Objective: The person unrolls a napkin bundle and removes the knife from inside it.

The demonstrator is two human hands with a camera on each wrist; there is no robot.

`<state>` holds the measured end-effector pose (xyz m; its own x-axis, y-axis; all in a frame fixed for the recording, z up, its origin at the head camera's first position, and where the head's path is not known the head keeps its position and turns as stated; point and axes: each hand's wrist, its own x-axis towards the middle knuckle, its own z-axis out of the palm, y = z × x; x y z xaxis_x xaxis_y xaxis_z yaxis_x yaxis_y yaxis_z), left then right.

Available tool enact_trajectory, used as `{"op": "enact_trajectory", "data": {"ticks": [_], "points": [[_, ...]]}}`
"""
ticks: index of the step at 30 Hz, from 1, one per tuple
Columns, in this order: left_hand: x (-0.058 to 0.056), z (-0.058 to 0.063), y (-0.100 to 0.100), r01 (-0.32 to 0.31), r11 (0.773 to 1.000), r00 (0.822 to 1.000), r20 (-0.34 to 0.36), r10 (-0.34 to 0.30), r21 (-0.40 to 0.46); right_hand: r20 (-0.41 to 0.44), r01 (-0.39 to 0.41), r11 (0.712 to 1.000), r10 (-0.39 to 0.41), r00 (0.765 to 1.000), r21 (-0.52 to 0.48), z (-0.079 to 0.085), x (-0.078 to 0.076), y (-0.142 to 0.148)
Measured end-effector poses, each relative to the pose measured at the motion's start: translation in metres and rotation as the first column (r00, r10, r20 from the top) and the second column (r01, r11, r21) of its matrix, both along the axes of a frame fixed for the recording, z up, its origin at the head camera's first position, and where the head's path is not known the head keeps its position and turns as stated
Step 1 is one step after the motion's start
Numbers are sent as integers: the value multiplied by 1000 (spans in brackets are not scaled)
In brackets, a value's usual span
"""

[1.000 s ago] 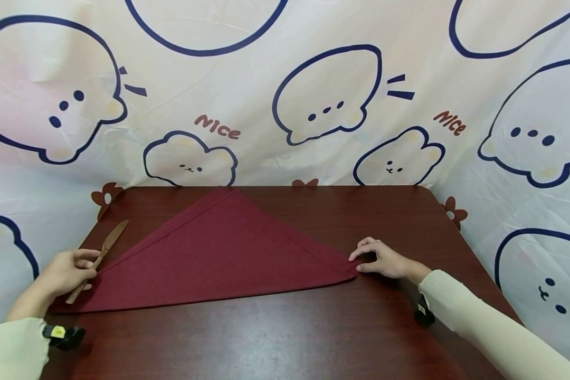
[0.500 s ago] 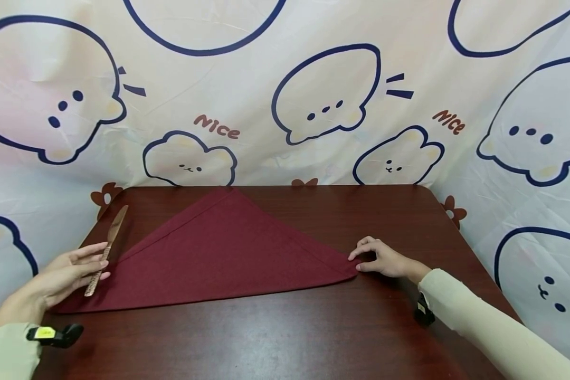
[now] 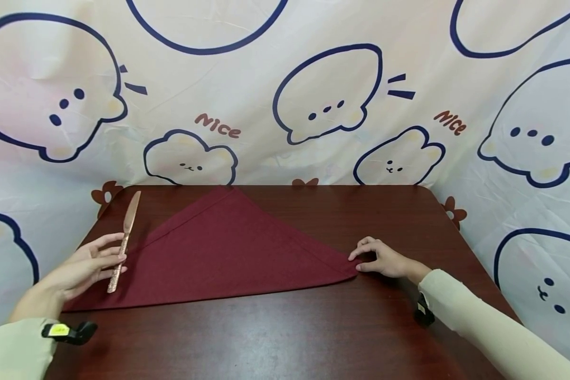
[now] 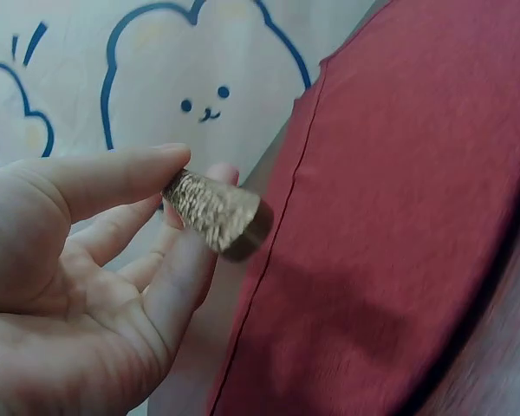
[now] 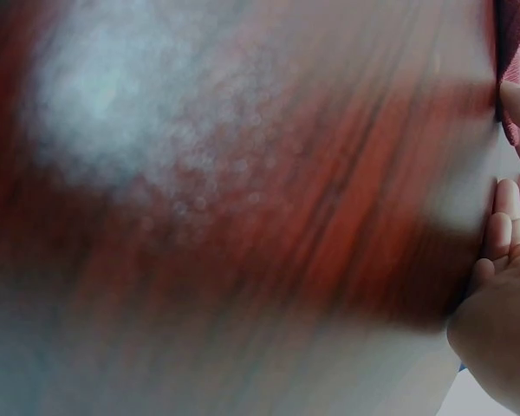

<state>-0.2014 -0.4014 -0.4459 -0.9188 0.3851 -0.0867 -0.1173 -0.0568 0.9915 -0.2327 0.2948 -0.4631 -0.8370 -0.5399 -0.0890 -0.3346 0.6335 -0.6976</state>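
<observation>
My left hand (image 3: pixel 83 268) holds a copper-coloured table knife (image 3: pixel 130 214) by its handle, thumb on one side and fingers on the other. Its blade points away toward the back of the table. In the left wrist view the textured handle end (image 4: pixel 215 213) faces the camera. A dark red cloth napkin (image 3: pixel 218 248), folded into a triangle, lies under the knife's handle end in the head view. At the napkin's right corner, my right hand (image 3: pixel 385 258) pinches the cloth between thumb and fingers. The right wrist view catches only a sliver of this corner (image 5: pixel 513 52).
The brown wooden table (image 3: pixel 285 338) carries the napkin, whose top point reaches the far edge. Behind and to both sides hangs a pale curtain (image 3: pixel 256 105) with cartoon drawings. Black cameras are strapped at both wrists.
My left hand has lifted the knife and carried it rightward over the napkin's left part, turning the blade more upright in view. My right hand has stayed at its corner.
</observation>
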Motion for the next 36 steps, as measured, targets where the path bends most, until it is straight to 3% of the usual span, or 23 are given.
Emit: {"op": "enact_trajectory", "data": {"ticks": [11, 22, 32, 36], "points": [[-6, 13, 34, 44, 998, 999, 0, -44, -34, 5, 9, 1000, -9, 1000, -3, -5, -1, 3], [-10, 26, 62, -6, 989, 1000, -1, 6, -151, -1, 18, 1000, -18, 1000, 1, -4, -2, 4], [-10, 26, 91, -16, 964, 1000, 8, 19, -266, 1, -4, 1000, 4, 1000, -12, -3, -1, 2], [-12, 25, 102, -6, 965, 1000, 11, 9, -261, 11, 4, 1000, -4, 1000, -9, -3, -2, 1]]}}
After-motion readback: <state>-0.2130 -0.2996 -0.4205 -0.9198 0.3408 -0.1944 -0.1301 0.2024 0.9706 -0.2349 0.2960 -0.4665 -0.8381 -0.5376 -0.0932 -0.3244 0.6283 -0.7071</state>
